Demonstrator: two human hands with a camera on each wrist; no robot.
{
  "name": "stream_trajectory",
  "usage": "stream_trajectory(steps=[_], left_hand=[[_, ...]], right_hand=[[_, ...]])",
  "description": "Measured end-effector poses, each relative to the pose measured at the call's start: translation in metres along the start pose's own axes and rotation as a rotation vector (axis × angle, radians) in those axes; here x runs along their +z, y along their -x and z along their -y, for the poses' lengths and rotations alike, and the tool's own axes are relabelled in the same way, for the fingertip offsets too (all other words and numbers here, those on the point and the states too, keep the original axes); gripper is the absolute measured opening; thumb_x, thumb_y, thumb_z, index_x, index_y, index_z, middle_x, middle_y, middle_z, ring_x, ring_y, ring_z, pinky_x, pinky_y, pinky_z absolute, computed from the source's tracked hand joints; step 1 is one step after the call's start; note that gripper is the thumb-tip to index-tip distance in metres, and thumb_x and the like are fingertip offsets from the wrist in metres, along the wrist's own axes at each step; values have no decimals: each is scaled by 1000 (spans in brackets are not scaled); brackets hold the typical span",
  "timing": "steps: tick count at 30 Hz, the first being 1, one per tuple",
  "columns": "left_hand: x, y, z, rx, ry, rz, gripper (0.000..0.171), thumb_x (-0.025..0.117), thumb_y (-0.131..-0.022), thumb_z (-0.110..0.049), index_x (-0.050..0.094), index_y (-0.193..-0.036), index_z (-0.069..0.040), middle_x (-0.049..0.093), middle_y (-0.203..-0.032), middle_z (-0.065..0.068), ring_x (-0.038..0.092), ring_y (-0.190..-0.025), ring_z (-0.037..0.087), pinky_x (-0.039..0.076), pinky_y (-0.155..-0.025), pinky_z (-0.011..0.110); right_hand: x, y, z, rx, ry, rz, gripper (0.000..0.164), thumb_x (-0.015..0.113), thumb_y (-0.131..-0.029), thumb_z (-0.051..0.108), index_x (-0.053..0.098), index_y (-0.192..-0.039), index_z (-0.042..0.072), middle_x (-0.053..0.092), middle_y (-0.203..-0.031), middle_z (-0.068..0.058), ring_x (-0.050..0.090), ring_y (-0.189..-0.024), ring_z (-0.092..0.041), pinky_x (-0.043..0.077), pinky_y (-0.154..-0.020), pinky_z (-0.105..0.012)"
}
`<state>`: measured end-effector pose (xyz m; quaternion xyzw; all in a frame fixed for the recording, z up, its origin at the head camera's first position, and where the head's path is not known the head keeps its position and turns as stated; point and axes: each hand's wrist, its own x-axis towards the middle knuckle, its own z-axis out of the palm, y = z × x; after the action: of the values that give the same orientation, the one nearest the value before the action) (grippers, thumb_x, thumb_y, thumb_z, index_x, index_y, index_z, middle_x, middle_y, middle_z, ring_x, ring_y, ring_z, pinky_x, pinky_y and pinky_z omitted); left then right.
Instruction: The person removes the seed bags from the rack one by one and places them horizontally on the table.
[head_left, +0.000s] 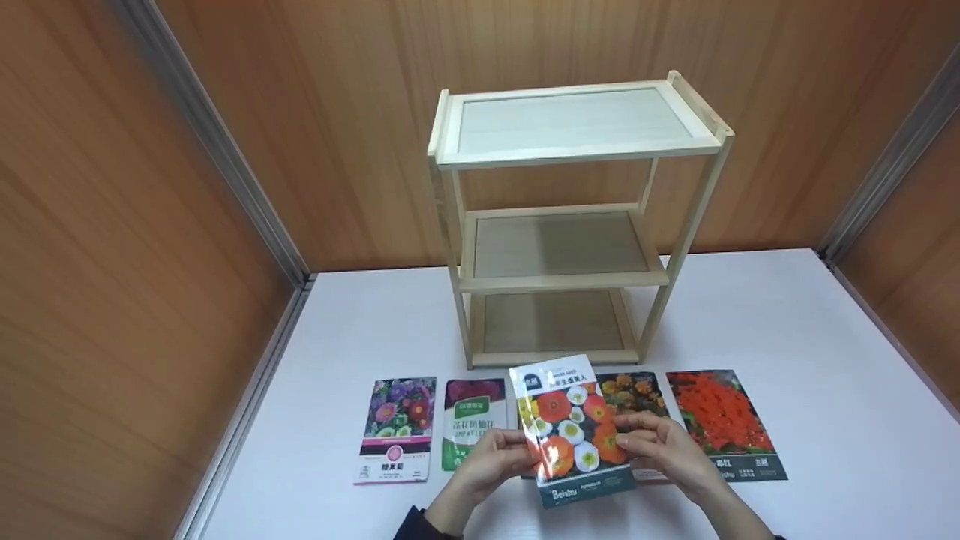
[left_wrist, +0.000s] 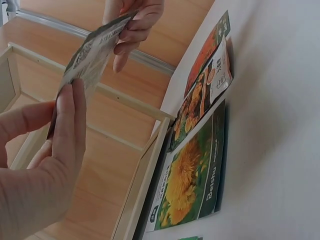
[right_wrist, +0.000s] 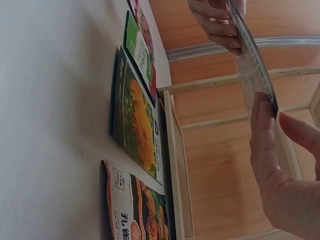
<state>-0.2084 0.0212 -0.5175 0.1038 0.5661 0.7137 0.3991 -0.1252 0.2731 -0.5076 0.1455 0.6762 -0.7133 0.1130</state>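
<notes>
A seed packet printed with orange, red and white poppies is raised above the table, its front facing the head camera. My left hand pinches its left edge between thumb and fingers. On the opposite edge my right hand pinches it the same way. From the left wrist view the packet appears from behind, with a barcode and small print on its back. Below it lies a packet with yellow flowers, mostly covered in the head view.
A three-tier wooden shelf stands behind the packets. Along its front lie a pink-purple daisy packet, a green-and-white packet, an orange marigold packet and a red-flower packet. Wood-grain panels enclose the white table.
</notes>
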Motion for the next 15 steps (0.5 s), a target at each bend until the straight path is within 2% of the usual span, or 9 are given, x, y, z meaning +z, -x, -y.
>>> stream_trajectory(steps=[3, 7, 11, 15], left_hand=[[-2, 0, 0, -11, -30, 35, 30, 55, -80, 1, 56, -109, 10, 63, -98, 17, 63, -81, 18, 51, -72, 29], [-2, -2, 1, -5, -54, 40, 30, 54, -81, 1, 56, -109, 10, 63, -99, 17, 63, -81, 18, 51, -73, 30], [2, -3, 3, -4, -80, 4, 29, 55, -81, -1, 57, -109, 10, 63, -99, 18, 63, -82, 20, 51, -72, 31], [10, -5, 6, 4, -115, -46, 28, 55, -81, -1, 57, -107, 10, 63, -99, 17, 62, -83, 21, 52, -68, 31]], right_hand=[[2, 1, -1, 2, 27, -43, 49, 66, -80, 22, 50, -117, -6, 65, -96, -12, 61, -80, -17, 51, -68, -30], [4, 2, -4, -16, 59, -75, 46, 67, -79, 21, 52, -112, -7, 65, -95, -13, 62, -77, -17, 52, -65, -28], [6, 2, -9, -39, 64, -109, 42, 66, -79, 18, 53, -110, -8, 66, -92, -13, 62, -75, -16, 52, -63, -27], [8, 1, -14, -51, 50, -165, 39, 63, -81, 10, 51, -112, -10, 66, -88, -11, 62, -79, -17, 51, -66, -29]])
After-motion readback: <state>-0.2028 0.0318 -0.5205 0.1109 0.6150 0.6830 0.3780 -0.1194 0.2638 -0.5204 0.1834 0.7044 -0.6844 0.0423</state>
